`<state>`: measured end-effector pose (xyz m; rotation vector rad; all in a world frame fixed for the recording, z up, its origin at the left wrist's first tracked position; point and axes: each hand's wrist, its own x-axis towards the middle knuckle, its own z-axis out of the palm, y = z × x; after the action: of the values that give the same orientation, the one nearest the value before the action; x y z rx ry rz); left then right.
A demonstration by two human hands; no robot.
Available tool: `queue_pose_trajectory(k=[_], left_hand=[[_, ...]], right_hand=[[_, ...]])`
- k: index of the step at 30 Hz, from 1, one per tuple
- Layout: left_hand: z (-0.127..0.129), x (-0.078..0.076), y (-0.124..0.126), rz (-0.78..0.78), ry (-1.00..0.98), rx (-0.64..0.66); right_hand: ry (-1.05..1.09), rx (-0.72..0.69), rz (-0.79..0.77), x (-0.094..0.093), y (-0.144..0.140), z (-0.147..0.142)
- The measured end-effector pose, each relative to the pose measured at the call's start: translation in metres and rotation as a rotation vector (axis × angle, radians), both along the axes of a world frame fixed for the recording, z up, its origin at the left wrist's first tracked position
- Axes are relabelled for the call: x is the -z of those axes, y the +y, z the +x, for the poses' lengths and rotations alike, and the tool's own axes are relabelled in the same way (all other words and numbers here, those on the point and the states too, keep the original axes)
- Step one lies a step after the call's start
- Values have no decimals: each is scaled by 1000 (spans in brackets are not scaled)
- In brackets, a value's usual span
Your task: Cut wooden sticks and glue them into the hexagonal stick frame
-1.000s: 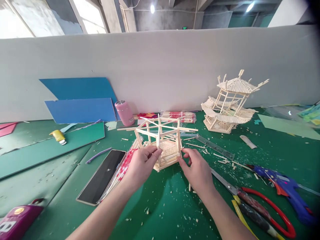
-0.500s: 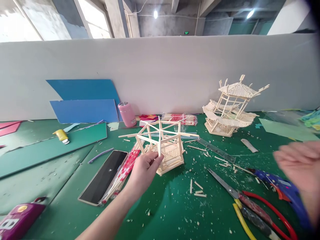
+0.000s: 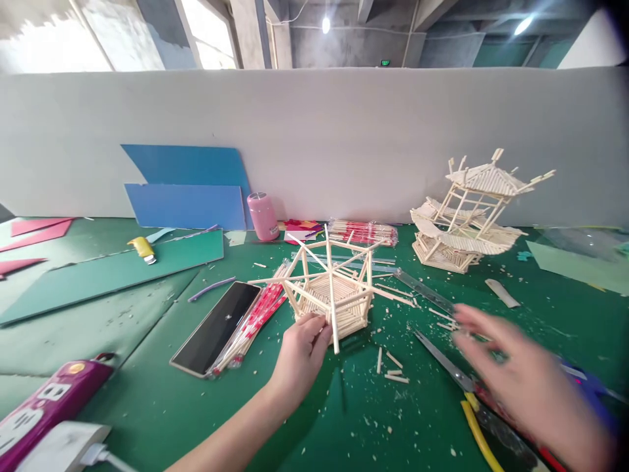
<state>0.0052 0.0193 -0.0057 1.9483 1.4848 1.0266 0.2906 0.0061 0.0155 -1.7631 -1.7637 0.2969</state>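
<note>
Up front, the left hand (image 3: pixel 301 354) grips the near edge of the pale hexagonal stick-built frame (image 3: pixel 334 295), fingers closed on its base, which sits on the green counter (image 3: pixel 344 419) beside a black phone (image 3: pixel 216 328). Blurred, the right hand (image 3: pixel 521 380) hovers with fingers spread open above the red-and-yellow-handled scissors (image 3: pixel 472 400), holding nothing.

Pale wood stick frame (image 3: pixel 334 295); green mat (image 3: pixel 344 419); pink cup (image 3: pixel 263 216) (blue boards (image 3: pixel 189 187) behind).
</note>
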Motion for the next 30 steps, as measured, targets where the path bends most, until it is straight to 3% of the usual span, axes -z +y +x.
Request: queue_pose_trajectory(k=[2, 4, 8, 20, 23, 25, 28, 30], left_hand=[[4, 2, -4, 11, 5, -8], [8, 2, -8, 22, 11, -24], [13, -1, -13, 27, 31, -63], [48, -5, 18, 0, 73, -116], [44, -6, -3, -1, 50, -101], [31, -6, -26, -7, 34, 0], [-1, -3, -59, -21, 97, 211], [-27, 0, -71, -1, 192, 214]], right_hand=[[-48, -187, -143, 12, 1, -51], [-142, -289, -171, 22, 3, -90], [-194, -345, -129, 35, 18, -121], [-182, -272, -124, 38, 85, -112], [-182, -214, -114, 28, 77, -97], [-184, -192, -121, 18, 63, -80], [-184, -156, -148, 9, 37, -52], [-207, -204, -185, 11, 20, -37]])
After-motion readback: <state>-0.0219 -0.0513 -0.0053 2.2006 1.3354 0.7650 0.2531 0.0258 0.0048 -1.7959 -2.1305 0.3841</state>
